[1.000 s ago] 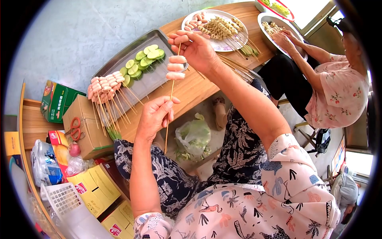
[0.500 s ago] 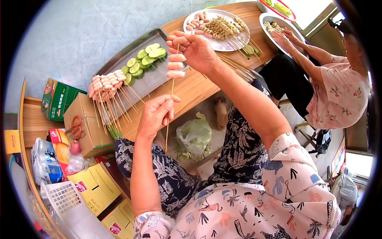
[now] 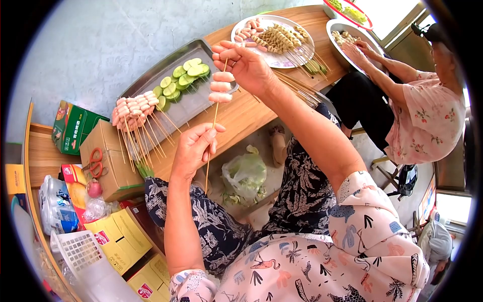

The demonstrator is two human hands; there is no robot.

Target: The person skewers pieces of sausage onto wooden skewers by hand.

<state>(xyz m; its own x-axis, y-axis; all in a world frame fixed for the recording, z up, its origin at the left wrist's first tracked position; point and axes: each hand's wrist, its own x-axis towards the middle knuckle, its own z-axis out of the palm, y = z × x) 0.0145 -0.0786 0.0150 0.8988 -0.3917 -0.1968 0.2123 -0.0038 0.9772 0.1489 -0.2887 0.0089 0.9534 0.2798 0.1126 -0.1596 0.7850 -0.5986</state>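
Note:
My left hand [image 3: 193, 151] pinches the lower part of a thin wooden skewer [image 3: 212, 132] held nearly upright. Three pale pink sausage pieces [image 3: 220, 87] are threaded crosswise near its top. At the tip, my right hand [image 3: 244, 65] has its fingers bent together; what lies between them is hard to make out. Left of my hands, a metal tray [image 3: 146, 70] holds green slices on skewers [image 3: 185, 74] and a pile of sausage skewers [image 3: 135, 110]. Beyond my right hand, a white plate [image 3: 282, 61] carries loose sausage pieces and skewers of tan spiral food [image 3: 277, 39].
Bare skewers [image 3: 302, 88] lie on the wooden table [image 3: 236, 118]. At the right, another person [image 3: 425, 116] reaches into a metal bowl [image 3: 334, 24]. A cardboard box [image 3: 113, 161] with red scissors [image 3: 95, 162] stands left. Below is a plastic bag [image 3: 245, 171] of greens.
Both hands and the skewer have shifted slightly left, and the threaded pieces sit a little lower. The other person's hands have moved slightly in the bowl.

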